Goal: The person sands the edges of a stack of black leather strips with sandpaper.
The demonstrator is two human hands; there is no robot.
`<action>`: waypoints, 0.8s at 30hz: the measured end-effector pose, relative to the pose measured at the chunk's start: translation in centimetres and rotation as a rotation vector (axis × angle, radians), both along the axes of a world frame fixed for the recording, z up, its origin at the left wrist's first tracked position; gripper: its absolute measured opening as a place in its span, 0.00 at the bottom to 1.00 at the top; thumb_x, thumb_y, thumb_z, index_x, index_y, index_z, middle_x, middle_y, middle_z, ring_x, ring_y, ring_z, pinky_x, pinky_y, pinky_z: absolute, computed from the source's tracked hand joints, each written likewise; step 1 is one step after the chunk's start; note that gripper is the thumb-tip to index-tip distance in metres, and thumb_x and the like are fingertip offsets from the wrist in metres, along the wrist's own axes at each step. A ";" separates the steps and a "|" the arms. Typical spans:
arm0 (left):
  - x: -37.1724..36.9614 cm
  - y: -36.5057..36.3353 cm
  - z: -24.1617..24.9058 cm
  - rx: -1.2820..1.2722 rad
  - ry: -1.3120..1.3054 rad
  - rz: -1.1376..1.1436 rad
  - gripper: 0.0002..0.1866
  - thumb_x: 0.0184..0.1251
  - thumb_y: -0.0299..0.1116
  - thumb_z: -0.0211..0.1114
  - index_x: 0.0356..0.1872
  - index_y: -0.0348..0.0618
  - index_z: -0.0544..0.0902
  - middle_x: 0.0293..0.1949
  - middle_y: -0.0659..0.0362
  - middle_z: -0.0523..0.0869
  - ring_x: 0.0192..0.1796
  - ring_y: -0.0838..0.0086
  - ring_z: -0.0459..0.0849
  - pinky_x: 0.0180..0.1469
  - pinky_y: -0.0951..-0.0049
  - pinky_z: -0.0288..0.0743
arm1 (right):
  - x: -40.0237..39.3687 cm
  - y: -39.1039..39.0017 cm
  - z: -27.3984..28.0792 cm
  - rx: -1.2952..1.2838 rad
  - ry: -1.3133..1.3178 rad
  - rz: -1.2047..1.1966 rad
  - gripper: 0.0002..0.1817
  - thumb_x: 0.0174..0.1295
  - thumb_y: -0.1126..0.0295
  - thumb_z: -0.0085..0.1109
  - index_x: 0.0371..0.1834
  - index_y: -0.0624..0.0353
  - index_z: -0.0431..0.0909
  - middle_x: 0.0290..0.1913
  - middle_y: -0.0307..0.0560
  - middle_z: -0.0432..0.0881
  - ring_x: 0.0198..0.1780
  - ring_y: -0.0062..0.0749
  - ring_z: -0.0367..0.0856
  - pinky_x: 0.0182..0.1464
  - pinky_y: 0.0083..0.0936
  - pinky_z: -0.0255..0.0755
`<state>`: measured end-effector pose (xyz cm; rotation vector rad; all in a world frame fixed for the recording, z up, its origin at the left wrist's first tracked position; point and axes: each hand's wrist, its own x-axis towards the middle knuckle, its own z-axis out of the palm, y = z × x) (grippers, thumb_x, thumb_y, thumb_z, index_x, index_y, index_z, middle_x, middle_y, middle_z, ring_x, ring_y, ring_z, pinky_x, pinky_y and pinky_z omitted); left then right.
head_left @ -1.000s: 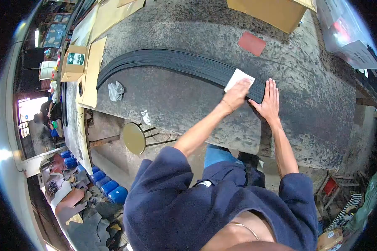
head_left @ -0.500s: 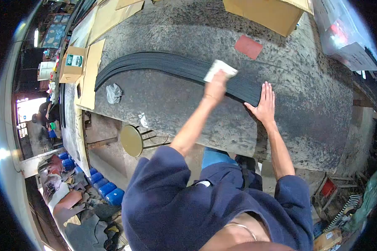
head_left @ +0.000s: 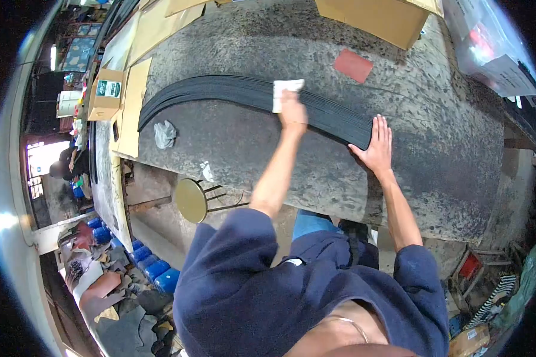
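Long black strips (head_left: 220, 89) lie bundled side by side on the worktable, curving from the cardboard at the left to a square end at the right. My left hand (head_left: 293, 113) presses a white cloth (head_left: 287, 89) onto the middle part of the strips; its fingers are slightly blurred. At the right end of the bundle, my right hand (head_left: 376, 146) lies flat with its fingers extended and thumb out, touching the ends of the strips.
The worktable (head_left: 435, 178) holds a red sheet (head_left: 353, 65), a crumpled plastic bag (head_left: 165, 134), a cardboard box (head_left: 369, 21) and a smaller box (head_left: 106, 95). Below its near edge stands a round stool (head_left: 190, 201). Another person (head_left: 71, 163) is far left.
My left hand has moved left along the strips with the white cloth. My right hand has stayed at the right end of the bundle.
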<state>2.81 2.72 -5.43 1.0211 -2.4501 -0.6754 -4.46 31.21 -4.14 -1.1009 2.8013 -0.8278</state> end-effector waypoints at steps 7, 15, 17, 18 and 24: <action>1.5 4.3 0.4 -0.196 -0.025 -0.509 0.20 0.60 0.20 0.57 0.54 0.39 0.83 0.61 0.41 0.83 0.67 0.51 0.80 0.70 0.55 0.72 | -0.1 0.1 0.0 -0.001 -0.005 0.007 0.63 0.50 0.36 0.72 0.81 0.64 0.52 0.82 0.58 0.55 0.83 0.53 0.51 0.80 0.54 0.47; -0.7 6.7 0.8 -0.014 -0.052 -0.306 0.17 0.72 0.26 0.53 0.59 0.35 0.79 0.62 0.37 0.80 0.67 0.45 0.77 0.70 0.53 0.68 | -0.1 0.1 -0.5 0.031 0.024 0.006 0.63 0.50 0.34 0.70 0.80 0.66 0.54 0.81 0.58 0.56 0.83 0.53 0.51 0.80 0.54 0.48; 1.2 6.6 -2.1 -0.232 -0.019 -0.549 0.21 0.65 0.21 0.56 0.60 0.35 0.79 0.63 0.42 0.82 0.68 0.49 0.78 0.70 0.55 0.71 | -0.1 0.1 -0.2 0.029 0.025 0.015 0.63 0.50 0.34 0.70 0.80 0.66 0.54 0.81 0.58 0.57 0.83 0.53 0.52 0.80 0.54 0.48; 2.3 3.7 -1.6 -0.245 -0.055 -0.616 0.22 0.64 0.19 0.55 0.60 0.35 0.79 0.62 0.43 0.82 0.68 0.50 0.79 0.70 0.55 0.72 | -0.2 0.0 -0.1 0.026 0.018 0.010 0.63 0.50 0.34 0.70 0.80 0.66 0.54 0.81 0.58 0.57 0.83 0.53 0.52 0.80 0.54 0.49; 0.2 -0.2 3.4 0.333 0.364 0.113 0.17 0.80 0.29 0.45 0.54 0.31 0.82 0.52 0.43 0.87 0.57 0.56 0.83 0.63 0.60 0.72 | -0.1 0.1 -0.4 -0.021 0.058 0.010 0.62 0.50 0.35 0.71 0.80 0.66 0.54 0.80 0.58 0.57 0.82 0.53 0.53 0.80 0.53 0.49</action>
